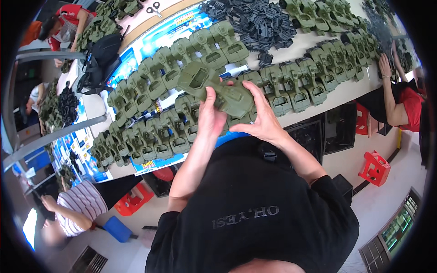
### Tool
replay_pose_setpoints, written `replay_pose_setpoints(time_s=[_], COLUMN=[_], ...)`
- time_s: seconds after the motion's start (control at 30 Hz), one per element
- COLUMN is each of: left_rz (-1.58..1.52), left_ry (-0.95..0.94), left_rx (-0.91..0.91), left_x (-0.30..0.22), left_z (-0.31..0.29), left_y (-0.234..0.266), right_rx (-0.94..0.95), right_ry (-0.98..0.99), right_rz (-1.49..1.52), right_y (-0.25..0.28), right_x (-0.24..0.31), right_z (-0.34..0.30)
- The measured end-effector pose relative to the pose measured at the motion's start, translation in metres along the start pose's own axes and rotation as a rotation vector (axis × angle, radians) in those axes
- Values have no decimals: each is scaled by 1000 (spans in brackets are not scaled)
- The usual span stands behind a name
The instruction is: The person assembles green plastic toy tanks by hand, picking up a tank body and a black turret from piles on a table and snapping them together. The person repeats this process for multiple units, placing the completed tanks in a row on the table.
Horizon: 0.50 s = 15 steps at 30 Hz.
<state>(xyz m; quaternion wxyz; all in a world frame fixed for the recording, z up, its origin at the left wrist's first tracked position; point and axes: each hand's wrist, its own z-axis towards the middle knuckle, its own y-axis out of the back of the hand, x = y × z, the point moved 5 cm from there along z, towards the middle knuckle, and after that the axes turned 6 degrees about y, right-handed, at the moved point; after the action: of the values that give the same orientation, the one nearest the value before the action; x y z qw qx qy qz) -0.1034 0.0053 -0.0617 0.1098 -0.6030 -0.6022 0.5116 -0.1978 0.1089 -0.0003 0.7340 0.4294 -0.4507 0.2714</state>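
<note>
Over the table's near edge I hold up an olive-green plastic toy vehicle body [234, 101], tilted, with a squarish opening at its left end. My left hand [212, 113] is closed on its near side, thumb up along the edge. The fingers and thumb of my right hand [263, 116] curve around its right end; some fingertips are hidden behind the part. Two long rows of similar green bodies stand just beyond and beside my hands, such as one body [275, 93] to the right and another [164, 143] to the left.
Dark small plastic parts [261, 25] lie heaped at the far middle of the table. Scissors [154, 9] and a black bag [102, 59] are at the far left. Co-workers sit around; one person's arm [386, 86] reaches in at right. A red stool [375, 168] stands on the floor.
</note>
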Motion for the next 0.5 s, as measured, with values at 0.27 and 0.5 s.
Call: replay_pose_setpoints(time_s=[0.27, 0.5], left_rz=[-19, 318], left_ry=[-105, 145], left_rx=[9, 138], left_x=[0, -13], left_z=[-6, -40], left_y=[0, 59], right_rx=[-4, 235], right_ry=[-166, 32], right_rz=[257, 307], right_y=[-9, 25], right_x=[-24, -26], right_z=[5, 28])
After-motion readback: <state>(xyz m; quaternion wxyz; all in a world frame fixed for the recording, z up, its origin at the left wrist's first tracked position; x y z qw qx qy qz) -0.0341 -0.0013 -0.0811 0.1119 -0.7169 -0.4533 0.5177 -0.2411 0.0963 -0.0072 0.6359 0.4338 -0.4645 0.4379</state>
